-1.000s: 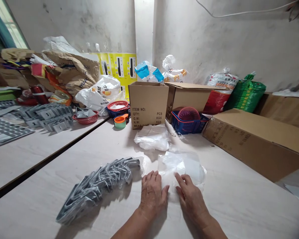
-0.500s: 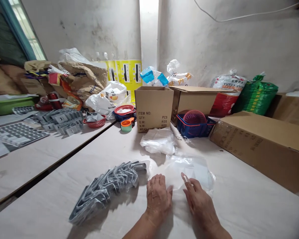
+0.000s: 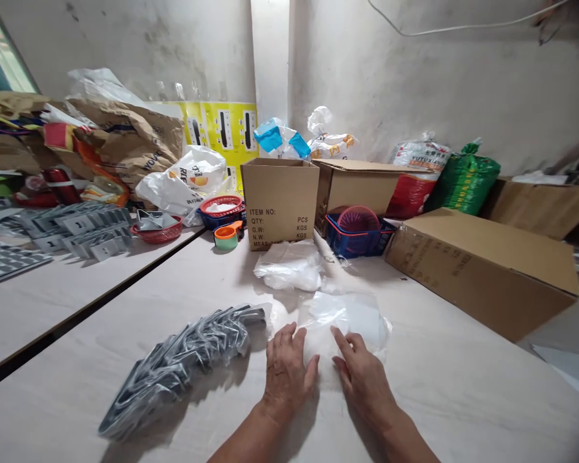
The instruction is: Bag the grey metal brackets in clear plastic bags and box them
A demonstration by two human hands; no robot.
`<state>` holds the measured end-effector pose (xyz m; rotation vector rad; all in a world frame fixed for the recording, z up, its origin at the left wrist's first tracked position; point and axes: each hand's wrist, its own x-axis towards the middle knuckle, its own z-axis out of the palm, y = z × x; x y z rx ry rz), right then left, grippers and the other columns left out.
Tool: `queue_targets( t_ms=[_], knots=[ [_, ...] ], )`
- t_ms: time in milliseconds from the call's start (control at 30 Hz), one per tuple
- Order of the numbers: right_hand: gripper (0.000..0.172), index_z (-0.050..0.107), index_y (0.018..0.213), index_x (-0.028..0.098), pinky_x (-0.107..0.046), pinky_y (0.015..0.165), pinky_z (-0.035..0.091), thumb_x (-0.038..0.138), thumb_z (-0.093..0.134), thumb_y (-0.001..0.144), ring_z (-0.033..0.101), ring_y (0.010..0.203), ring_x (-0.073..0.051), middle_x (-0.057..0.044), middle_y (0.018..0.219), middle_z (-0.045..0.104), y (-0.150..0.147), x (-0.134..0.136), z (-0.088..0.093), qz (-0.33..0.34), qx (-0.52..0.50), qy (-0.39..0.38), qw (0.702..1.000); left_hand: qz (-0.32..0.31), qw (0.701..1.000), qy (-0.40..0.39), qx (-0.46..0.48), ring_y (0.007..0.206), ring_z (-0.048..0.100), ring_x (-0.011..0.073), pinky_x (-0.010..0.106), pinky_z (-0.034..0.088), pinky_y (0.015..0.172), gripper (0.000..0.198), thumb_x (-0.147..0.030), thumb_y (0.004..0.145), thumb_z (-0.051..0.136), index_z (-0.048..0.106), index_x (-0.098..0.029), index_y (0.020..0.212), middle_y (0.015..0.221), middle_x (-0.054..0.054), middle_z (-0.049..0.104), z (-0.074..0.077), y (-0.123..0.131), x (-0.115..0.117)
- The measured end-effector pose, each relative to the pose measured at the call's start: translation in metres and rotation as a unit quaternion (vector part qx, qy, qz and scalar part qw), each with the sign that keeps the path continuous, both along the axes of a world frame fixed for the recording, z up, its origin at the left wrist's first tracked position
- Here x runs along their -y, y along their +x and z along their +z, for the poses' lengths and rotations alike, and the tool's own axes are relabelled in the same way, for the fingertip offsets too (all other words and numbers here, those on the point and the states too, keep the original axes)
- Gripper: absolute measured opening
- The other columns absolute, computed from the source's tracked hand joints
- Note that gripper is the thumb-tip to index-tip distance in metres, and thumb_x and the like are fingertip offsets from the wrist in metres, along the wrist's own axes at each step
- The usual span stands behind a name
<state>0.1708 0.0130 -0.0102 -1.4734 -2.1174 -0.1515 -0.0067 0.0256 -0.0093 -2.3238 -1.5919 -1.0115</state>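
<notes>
- Head view: clear plastic bags (image 3: pixel 350 315) lie flat on the pale table (image 3: pixel 444 405), straight ahead of my hands, most of them beyond my fingertips and the near part reaching back between my two thumbs.
- My left hand (image 3: pixel 288 370) is open, palm down, at the left edge of the bags, fingers reaching forward and thumb spread towards the right; I cannot tell whether its fingertips press on the film.
- My right hand (image 3: pixel 365 376) comes in over the near right part of the bags, index finger pointing forward over the film, thumb apart from it and the other fingers loosely bent. I see nothing gripped there.
- Left of my left hand, and apart from it, lies a curved row of grey metal brackets (image 3: pixel 183 366) in clear plastic, its far end near the bags and its near end well off towards my lower left.
- Past the flat bags, out beyond my fingertips, sits a crumpled plastic bundle (image 3: pixel 289 265), just in front of an upright cardboard box (image 3: pixel 280 202).
- Beside that box, on the right, stands a blue basket (image 3: pixel 359 241).
</notes>
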Motion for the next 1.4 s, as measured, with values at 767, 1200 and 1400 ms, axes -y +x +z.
queue_targets(
  t_ms=[767,1200,1400],
  knots=[
    [0.026,0.060,0.102,0.016,-0.025,0.061,0.040,0.009,0.041,0.085,0.053,0.070,-0.015,-0.007,0.088,0.053,0.002,0.000,0.006,-0.004,0.016,0.099,0.995,-0.015,1.000,0.015,0.022,0.072,0.047,0.0186,0.032,0.039,0.068,0.016,-0.021,0.085,0.046,0.058,-0.019,0.075,0.072,0.004,0.050,0.011,-0.002,0.000],
    [0.036,0.055,0.113,0.018,-0.030,0.067,0.043,0.007,0.038,0.083,0.052,0.076,-0.017,-0.014,0.110,0.049,0.001,0.001,0.010,-0.018,0.049,0.113,0.992,-0.026,0.999,0.033,0.035,0.069,0.048,0.0184,0.032,0.038,0.066,0.014,-0.018,0.085,0.046,0.057,-0.018,0.075,0.069,0.004,0.050,0.010,-0.002,0.003],
    [0.023,0.057,0.104,0.010,-0.032,0.070,0.044,0.012,0.042,0.086,0.052,0.081,-0.020,-0.015,0.107,0.052,-0.001,0.000,0.010,-0.046,0.045,0.138,0.988,-0.021,0.998,0.040,0.035,0.069,0.048,0.0186,0.032,0.038,0.065,0.015,-0.017,0.084,0.046,0.057,-0.018,0.074,0.068,0.004,0.050,0.010,-0.002,0.001]
  ],
)
